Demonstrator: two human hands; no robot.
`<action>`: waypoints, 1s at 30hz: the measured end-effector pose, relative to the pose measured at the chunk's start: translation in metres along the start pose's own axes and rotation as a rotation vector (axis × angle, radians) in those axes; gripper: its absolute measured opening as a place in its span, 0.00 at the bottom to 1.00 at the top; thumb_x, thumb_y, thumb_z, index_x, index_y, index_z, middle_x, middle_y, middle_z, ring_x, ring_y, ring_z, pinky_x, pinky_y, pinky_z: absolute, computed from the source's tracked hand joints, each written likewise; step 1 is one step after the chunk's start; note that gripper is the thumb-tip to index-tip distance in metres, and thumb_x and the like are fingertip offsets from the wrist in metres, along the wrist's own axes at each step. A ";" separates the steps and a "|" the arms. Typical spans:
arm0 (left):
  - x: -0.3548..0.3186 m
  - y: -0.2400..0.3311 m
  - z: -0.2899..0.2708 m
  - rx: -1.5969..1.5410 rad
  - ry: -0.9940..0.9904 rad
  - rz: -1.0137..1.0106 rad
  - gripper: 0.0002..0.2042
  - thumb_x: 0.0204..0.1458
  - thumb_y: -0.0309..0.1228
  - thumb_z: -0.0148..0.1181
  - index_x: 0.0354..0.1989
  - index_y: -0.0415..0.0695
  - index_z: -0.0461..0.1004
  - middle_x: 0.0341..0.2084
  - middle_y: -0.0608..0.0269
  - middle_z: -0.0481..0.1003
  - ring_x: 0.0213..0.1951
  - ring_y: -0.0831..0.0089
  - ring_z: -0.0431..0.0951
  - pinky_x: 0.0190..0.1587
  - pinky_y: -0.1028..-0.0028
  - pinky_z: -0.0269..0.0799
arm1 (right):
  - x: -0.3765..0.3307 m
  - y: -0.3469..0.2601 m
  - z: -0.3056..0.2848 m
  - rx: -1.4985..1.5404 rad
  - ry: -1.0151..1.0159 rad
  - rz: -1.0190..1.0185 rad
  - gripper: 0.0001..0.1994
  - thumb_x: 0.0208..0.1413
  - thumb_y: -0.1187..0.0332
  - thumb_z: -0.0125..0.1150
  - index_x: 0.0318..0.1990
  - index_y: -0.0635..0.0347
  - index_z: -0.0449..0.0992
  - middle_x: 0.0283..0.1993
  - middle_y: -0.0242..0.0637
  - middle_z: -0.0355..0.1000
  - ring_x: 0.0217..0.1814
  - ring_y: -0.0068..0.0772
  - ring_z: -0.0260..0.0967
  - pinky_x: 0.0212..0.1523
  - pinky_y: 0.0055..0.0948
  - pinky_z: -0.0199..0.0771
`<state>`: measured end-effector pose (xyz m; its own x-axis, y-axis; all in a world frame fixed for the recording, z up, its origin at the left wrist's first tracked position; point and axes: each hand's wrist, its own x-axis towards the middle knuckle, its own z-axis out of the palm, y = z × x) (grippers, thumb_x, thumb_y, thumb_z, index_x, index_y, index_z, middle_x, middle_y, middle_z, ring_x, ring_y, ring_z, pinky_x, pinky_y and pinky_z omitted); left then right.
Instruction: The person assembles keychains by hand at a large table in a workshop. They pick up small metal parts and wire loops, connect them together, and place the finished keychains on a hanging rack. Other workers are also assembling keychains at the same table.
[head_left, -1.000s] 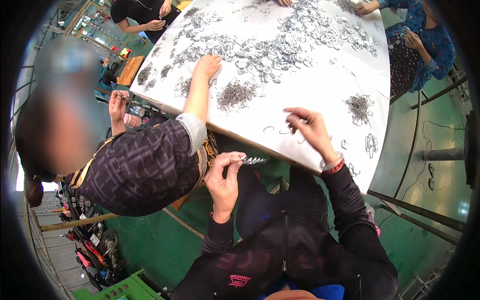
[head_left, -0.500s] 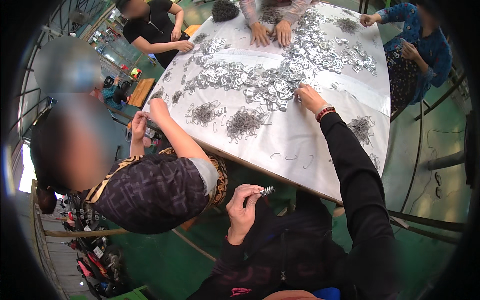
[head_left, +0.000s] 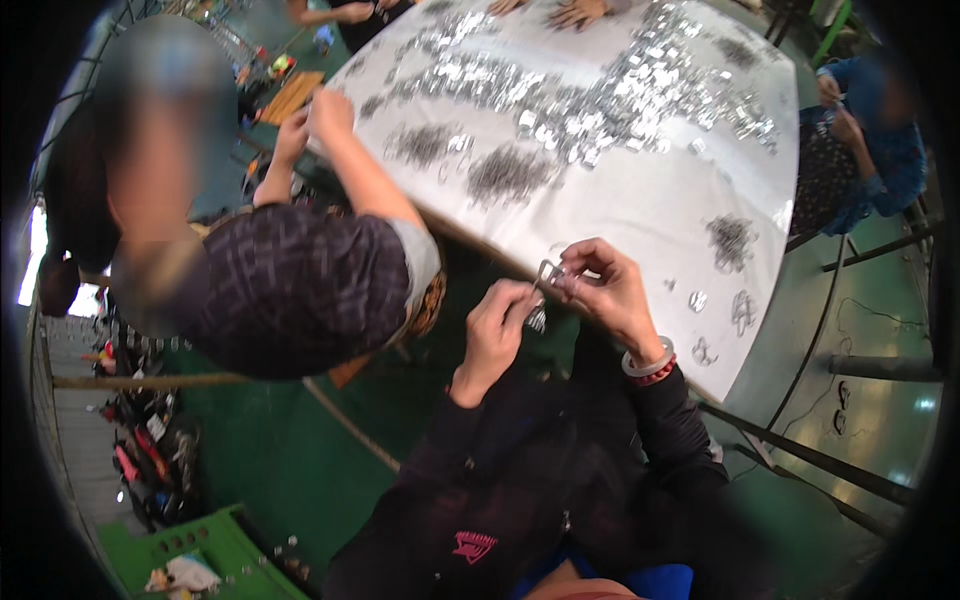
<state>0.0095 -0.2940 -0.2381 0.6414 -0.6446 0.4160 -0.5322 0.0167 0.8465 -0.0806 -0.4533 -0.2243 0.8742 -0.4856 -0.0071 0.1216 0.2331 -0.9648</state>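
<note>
My left hand (head_left: 492,335) is closed in a pinch above my lap, in front of the table's near edge. Below its fingertips hangs a bunch of small metal pieces (head_left: 537,319), shiny and striped-looking; how they are joined is blurred. My right hand (head_left: 612,295), with a pale bangle and a red bead bracelet (head_left: 652,368) at the wrist, pinches a small flat metal buckle (head_left: 549,272) with an opening in it. The buckle is right by the left fingertips; whether it touches the bunch, I cannot tell.
A white-covered table (head_left: 640,235) carries a wide heap of silvery buckles (head_left: 610,100) and piles of thin wire hooks (head_left: 510,172). A co-worker in a dark patterned shirt (head_left: 310,285) sits close at left; others work around the table. A green bench (head_left: 215,555) stands at lower left.
My right hand has come back from the buckle heap to my left hand, now with a buckle in its fingers. My left hand has risen slightly, and the view has shifted downward.
</note>
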 end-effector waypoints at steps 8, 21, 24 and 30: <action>-0.007 -0.004 0.003 0.075 -0.043 0.036 0.05 0.55 0.23 0.59 0.35 0.37 0.70 0.28 0.57 0.75 0.30 0.69 0.76 0.34 0.73 0.71 | -0.021 -0.005 0.017 -0.080 0.081 0.053 0.06 0.53 0.81 0.62 0.39 0.70 0.79 0.33 0.34 0.77 0.33 0.17 0.72 0.36 0.17 0.73; -0.019 -0.016 0.007 0.151 -0.083 -0.077 0.06 0.55 0.24 0.60 0.37 0.38 0.70 0.33 0.54 0.75 0.34 0.63 0.76 0.38 0.68 0.72 | -0.013 0.021 0.020 0.185 0.087 0.040 0.07 0.53 0.83 0.61 0.40 0.69 0.80 0.34 0.35 0.76 0.32 0.20 0.72 0.33 0.18 0.73; -0.012 -0.019 0.010 -0.155 0.047 -0.070 0.11 0.56 0.29 0.60 0.44 0.37 0.72 0.40 0.57 0.77 0.37 0.67 0.76 0.40 0.70 0.72 | -0.016 0.016 0.019 0.208 0.045 0.055 0.07 0.52 0.84 0.61 0.38 0.69 0.80 0.35 0.36 0.75 0.31 0.20 0.72 0.32 0.18 0.73; 0.092 -0.105 -0.003 0.357 0.085 -0.160 0.11 0.57 0.31 0.58 0.36 0.34 0.78 0.31 0.52 0.79 0.30 0.70 0.78 0.36 0.73 0.70 | -0.014 0.007 0.018 0.077 -0.024 0.044 0.07 0.50 0.85 0.60 0.36 0.70 0.80 0.35 0.36 0.76 0.30 0.19 0.71 0.30 0.17 0.72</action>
<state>0.1263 -0.3529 -0.2877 0.7673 -0.5518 0.3267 -0.5706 -0.3550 0.7405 -0.0831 -0.4297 -0.2266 0.8903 -0.4535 -0.0416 0.1182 0.3184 -0.9405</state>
